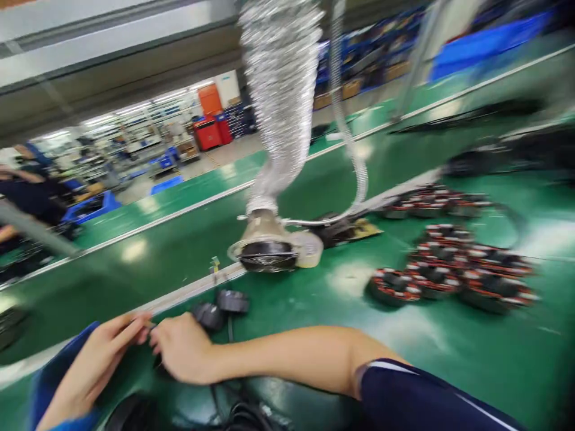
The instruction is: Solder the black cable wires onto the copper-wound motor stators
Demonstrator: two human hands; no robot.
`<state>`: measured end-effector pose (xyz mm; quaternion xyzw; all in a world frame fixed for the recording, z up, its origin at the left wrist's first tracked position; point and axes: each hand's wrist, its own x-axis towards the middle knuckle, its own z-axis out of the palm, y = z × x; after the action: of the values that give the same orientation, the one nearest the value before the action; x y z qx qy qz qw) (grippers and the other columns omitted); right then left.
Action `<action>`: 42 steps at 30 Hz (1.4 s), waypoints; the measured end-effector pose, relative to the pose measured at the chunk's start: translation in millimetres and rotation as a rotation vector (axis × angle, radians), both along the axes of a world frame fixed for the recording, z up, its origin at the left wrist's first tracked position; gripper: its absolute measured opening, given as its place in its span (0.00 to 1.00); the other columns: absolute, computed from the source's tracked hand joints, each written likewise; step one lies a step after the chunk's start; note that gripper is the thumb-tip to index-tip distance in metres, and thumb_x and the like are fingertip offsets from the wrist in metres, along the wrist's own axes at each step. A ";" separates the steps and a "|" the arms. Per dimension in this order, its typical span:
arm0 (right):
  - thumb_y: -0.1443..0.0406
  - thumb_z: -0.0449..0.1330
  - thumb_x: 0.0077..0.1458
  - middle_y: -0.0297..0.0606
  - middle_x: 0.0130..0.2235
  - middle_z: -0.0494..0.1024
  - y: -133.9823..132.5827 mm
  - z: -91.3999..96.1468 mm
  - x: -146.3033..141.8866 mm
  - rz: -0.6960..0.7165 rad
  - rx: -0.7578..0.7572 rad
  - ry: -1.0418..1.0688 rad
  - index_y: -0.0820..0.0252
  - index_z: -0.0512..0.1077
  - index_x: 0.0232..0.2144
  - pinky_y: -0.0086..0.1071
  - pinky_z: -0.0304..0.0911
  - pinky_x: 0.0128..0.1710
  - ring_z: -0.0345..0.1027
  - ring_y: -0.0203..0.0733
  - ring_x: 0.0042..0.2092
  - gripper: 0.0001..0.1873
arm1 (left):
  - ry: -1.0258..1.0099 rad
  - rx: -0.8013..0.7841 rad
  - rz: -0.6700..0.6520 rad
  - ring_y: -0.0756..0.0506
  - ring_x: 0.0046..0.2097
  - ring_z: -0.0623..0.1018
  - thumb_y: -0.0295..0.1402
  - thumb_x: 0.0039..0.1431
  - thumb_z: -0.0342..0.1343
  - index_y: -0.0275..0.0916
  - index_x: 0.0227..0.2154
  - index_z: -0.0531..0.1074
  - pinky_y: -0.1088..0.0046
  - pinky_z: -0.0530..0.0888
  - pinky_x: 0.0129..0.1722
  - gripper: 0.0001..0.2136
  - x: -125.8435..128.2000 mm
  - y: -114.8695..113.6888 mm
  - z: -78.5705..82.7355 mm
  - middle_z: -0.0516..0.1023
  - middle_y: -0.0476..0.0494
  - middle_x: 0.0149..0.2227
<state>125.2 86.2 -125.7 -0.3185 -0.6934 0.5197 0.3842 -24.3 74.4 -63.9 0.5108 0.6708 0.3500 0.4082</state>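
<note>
Near the lower left, my left hand (104, 354) has its fingers pinched together close to the tips of my right hand. Whatever lies between those fingers is too small and blurred to name. My right hand (183, 348) is bent, its fingers closed, with a dark thing partly hidden under it. Just past the right hand, two black round parts (232, 301) with cables lie on the green bench (323, 311). A blue bin edge (56, 365) shows behind my left hand. Black cables (247, 416) lie coiled at the bottom edge.
A silver flexible duct (283, 90) hangs down to a hood (263, 239) over the bench. To the right sit several wound motor stators (433, 278) with orange-red and white rims. Dark cable bundles (530, 149) lie farther right. A person (31, 191) is beyond the conveyor at left.
</note>
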 end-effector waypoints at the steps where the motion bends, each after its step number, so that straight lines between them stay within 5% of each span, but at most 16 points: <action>1: 0.69 0.54 0.62 0.33 0.27 0.78 1.0 -2.7 -4.1 -0.020 0.021 -0.027 0.60 0.73 0.24 0.32 0.64 0.39 0.73 0.40 0.33 0.14 | -0.077 0.011 -0.005 0.46 0.33 0.75 0.45 0.45 0.69 0.31 0.38 0.78 0.68 0.74 0.37 0.23 -8.1 -4.4 -2.1 0.78 0.41 0.33; 5: 0.69 0.47 0.66 0.38 0.29 0.79 1.9 -9.8 -9.2 -0.026 0.079 -0.051 0.62 0.74 0.29 0.34 0.61 0.45 0.73 0.40 0.34 0.18 | -0.248 0.097 0.053 0.49 0.32 0.75 0.37 0.44 0.71 0.33 0.48 0.76 0.72 0.72 0.37 0.27 -19.6 -5.0 -9.0 0.79 0.44 0.32; 10: 0.68 0.48 0.67 0.35 0.28 0.79 -3.2 -10.6 -5.9 -0.048 0.138 -0.076 0.62 0.73 0.29 0.34 0.60 0.45 0.73 0.38 0.33 0.18 | -0.197 0.202 -0.010 0.48 0.34 0.76 0.35 0.47 0.69 0.36 0.61 0.65 0.72 0.73 0.39 0.37 -9.5 -6.7 -7.0 0.77 0.48 0.31; 25: 0.69 0.48 0.67 0.35 0.29 0.80 -4.7 -11.1 -7.1 -0.036 0.170 -0.080 0.61 0.73 0.29 0.33 0.59 0.44 0.73 0.39 0.35 0.17 | -0.088 0.181 -0.054 0.46 0.37 0.78 0.36 0.48 0.69 0.36 0.56 0.70 0.70 0.74 0.42 0.31 -17.5 -10.5 -2.1 0.80 0.45 0.33; 32: 0.68 0.48 0.67 0.36 0.30 0.80 -4.6 -12.1 -6.9 -0.044 0.177 -0.088 0.61 0.73 0.28 0.32 0.60 0.43 0.73 0.40 0.35 0.18 | -0.071 0.142 -0.109 0.47 0.35 0.78 0.36 0.51 0.67 0.33 0.59 0.65 0.69 0.74 0.41 0.33 -8.5 -10.1 -8.0 0.80 0.45 0.32; 38: 0.67 0.49 0.67 0.35 0.30 0.81 -2.5 -13.5 -10.2 -0.016 0.210 -0.138 0.61 0.75 0.32 0.27 0.62 0.39 0.74 0.37 0.35 0.16 | 0.073 0.228 -0.041 0.42 0.44 0.80 0.42 0.54 0.63 0.35 0.60 0.64 0.63 0.75 0.47 0.33 -47.0 -22.2 16.9 0.77 0.34 0.51; 42: 0.66 0.50 0.66 0.38 0.33 0.81 -0.8 -8.6 -9.0 0.022 0.269 -0.246 0.61 0.75 0.31 0.28 0.62 0.38 0.74 0.39 0.36 0.16 | 0.258 0.199 0.104 0.42 0.44 0.79 0.45 0.52 0.64 0.34 0.55 0.70 0.61 0.75 0.48 0.30 -78.3 -65.0 40.4 0.79 0.35 0.47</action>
<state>116.2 85.4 -134.2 -0.3177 -0.8019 0.3836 0.3299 -102.7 9.4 -23.5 0.5540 0.7051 0.3669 0.2476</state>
